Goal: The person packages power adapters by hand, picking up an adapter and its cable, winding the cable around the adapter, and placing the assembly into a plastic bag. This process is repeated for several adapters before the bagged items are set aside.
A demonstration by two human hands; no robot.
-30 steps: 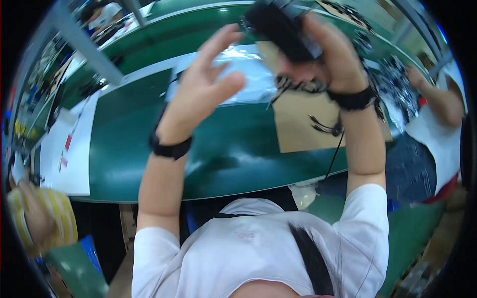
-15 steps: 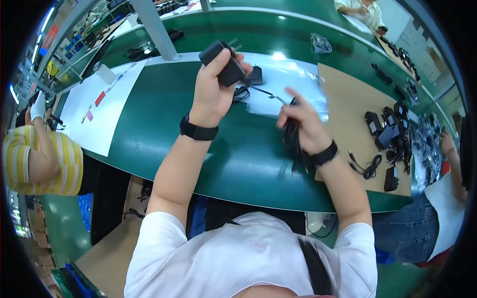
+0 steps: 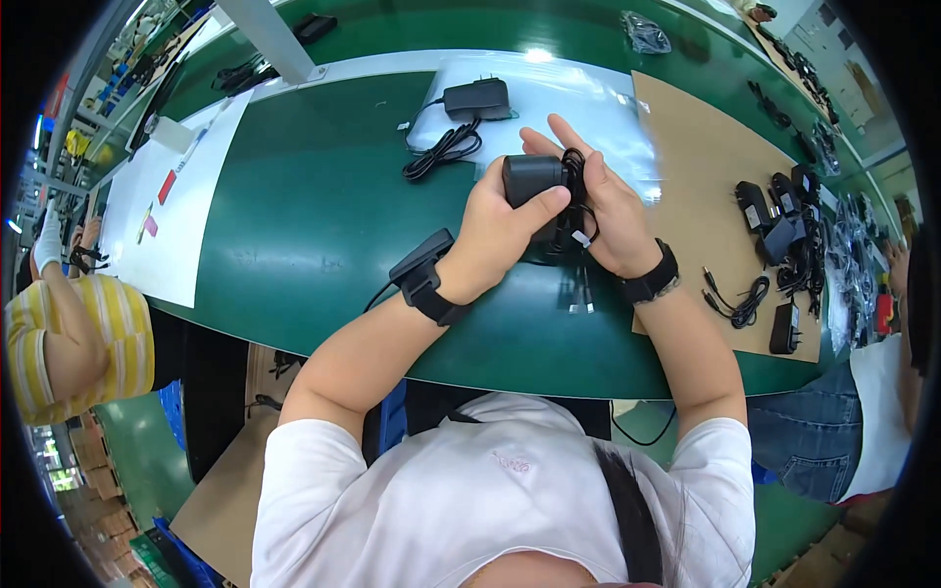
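My left hand point(image 3: 490, 230) is closed around a black power adapter point(image 3: 529, 176), its thumb across the side. Against the adapter lies a folded bundle of black cable point(image 3: 571, 220), its light-coloured plug ends hanging below. My right hand point(image 3: 616, 216) cradles that bundle from the right, thumb beside it and fingertips stretched out behind the adapter. Beyond my hands, a second black power adapter point(image 3: 477, 100) with a coiled cable point(image 3: 446, 152) rests on a stack of clear plastic bags point(image 3: 559, 93).
At right, a brown cardboard sheet point(image 3: 686, 176) bears several adapters point(image 3: 774, 230) and a coiled cable point(image 3: 750, 302). White paper point(image 3: 181, 235) with a red marker-like item point(image 3: 167, 186) lies left. A metal post point(image 3: 265, 39) rises behind. Co-workers stand on both sides.
My hands came together. The left brought its adapter down and right, and the right brought the cable bundle against it. The whole view has shifted a little.
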